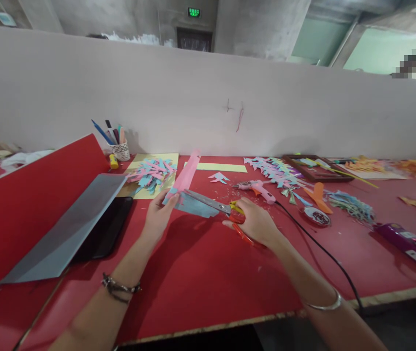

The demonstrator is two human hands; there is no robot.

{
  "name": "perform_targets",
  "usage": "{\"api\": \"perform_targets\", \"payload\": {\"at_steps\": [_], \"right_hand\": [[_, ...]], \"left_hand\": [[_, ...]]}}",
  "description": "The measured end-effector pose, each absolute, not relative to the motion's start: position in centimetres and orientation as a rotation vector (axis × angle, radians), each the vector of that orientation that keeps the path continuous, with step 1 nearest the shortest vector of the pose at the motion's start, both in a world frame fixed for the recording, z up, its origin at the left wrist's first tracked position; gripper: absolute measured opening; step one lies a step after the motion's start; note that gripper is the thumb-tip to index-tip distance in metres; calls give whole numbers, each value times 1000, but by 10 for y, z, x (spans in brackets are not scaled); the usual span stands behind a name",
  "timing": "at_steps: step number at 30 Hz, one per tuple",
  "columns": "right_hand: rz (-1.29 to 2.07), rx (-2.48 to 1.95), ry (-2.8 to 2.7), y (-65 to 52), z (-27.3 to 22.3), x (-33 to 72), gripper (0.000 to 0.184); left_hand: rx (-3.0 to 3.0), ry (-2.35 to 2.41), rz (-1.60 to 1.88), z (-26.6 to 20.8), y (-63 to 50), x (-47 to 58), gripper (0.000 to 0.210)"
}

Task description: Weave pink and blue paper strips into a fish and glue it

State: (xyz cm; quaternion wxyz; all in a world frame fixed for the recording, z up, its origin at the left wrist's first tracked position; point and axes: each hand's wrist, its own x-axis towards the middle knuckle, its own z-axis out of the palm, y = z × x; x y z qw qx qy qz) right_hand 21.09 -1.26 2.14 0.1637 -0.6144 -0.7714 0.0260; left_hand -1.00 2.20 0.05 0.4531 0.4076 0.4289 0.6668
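Observation:
My left hand [161, 213] is closed, pinching a pink paper strip [188, 173] that points up and away. A blue paper strip [198, 208] stretches rightward from the same fingers. My right hand [257, 220] grips scissors [209, 201] with red and yellow handles. Their blades lie across the paper, tips close to my left thumb; whether the blades are parted is hard to see. Beyond my left hand, small pink and blue cut pieces [153, 171] are heaped on a pale yellow sheet [136, 191]. A few pink and blue pieces [218, 177] lie farther back.
A pink glue gun [259, 189] with a black cord [321, 246] lies at right, near paper garlands [275, 170] and a purple device [407, 243]. On the left are a red panel [39, 200], a grey-blue sheet [72, 224] and a pen cup [120, 150]. A white partition [193, 102] stands behind.

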Motion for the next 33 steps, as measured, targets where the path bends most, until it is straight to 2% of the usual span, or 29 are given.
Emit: {"api": "perform_targets", "payload": {"at_steps": [14, 33], "right_hand": [[180, -1672, -2247, -13, 20, 210, 31], [288, -1616, -2239, -13, 23, 207, 32]], "left_hand": [[984, 1162, 1573, 6, 16, -3, 29], [854, 1055, 1592, -5, 19, -2, 32]]}}
